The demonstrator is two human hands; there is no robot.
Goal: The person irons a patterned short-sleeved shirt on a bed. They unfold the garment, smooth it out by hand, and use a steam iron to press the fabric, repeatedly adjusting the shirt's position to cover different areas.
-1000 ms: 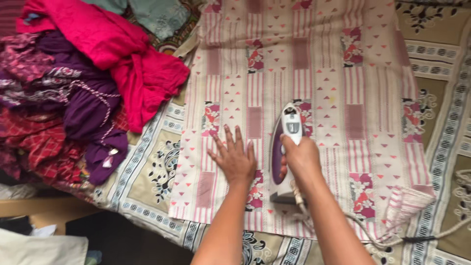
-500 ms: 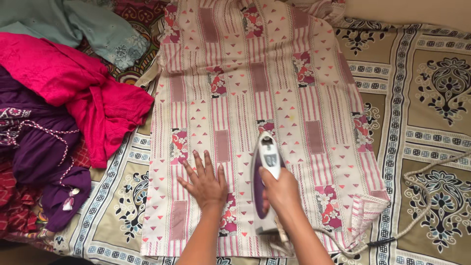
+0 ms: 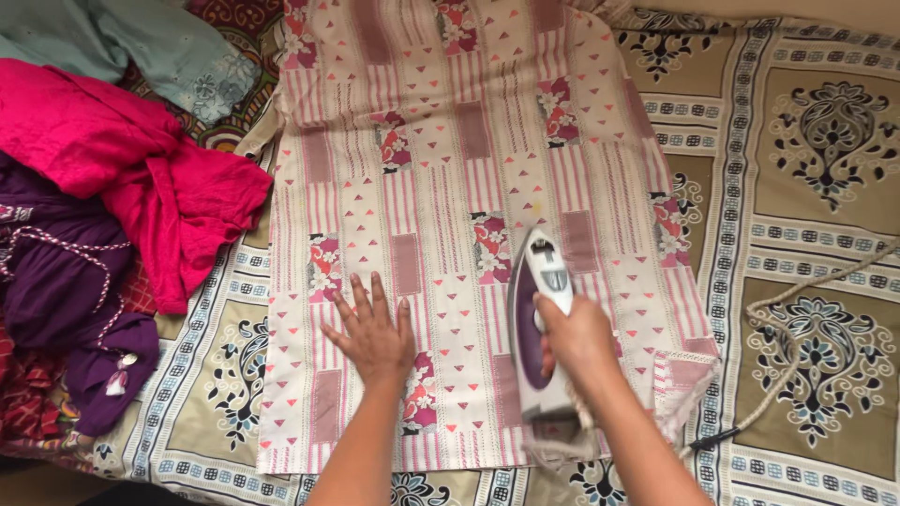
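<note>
Patterned bedsheet (image 3: 825, 234) underlies a pink garment (image 3: 469, 187); left hand (image 3: 370, 333) lies open, flattening it beside the iron (image 3: 536, 328), which the right hand (image 3: 577, 337) grips.

The patterned garment (image 3: 450, 187) runs past the top edge; the iron's (image 3: 539, 328) soleplate seems hidden.

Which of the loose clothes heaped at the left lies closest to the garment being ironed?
The bright pink garment: its folded edge reaches almost to the patterned garment, while the purple garment and the teal garment lie farther off.
</note>
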